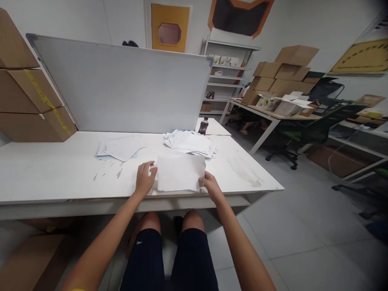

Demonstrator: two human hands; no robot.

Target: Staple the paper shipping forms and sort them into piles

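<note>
A blank white sheet of paper is at the front edge of the white table, directly before me. My right hand grips its lower right edge, thumb on top and fingers around the side. Beside the sheet's left edge is my left hand, its thumb and fingers curved and apart. Whether its thumb tip touches the paper is hard to tell. Behind the sheet, to the right, lies a messy pile of papers. A smaller spread of papers with faint markings lies farther left.
A whiteboard stands along the back of the table. A dark drink bottle is behind the right pile. Cardboard boxes are stacked at left. An office chair and another table with boxes stand at right.
</note>
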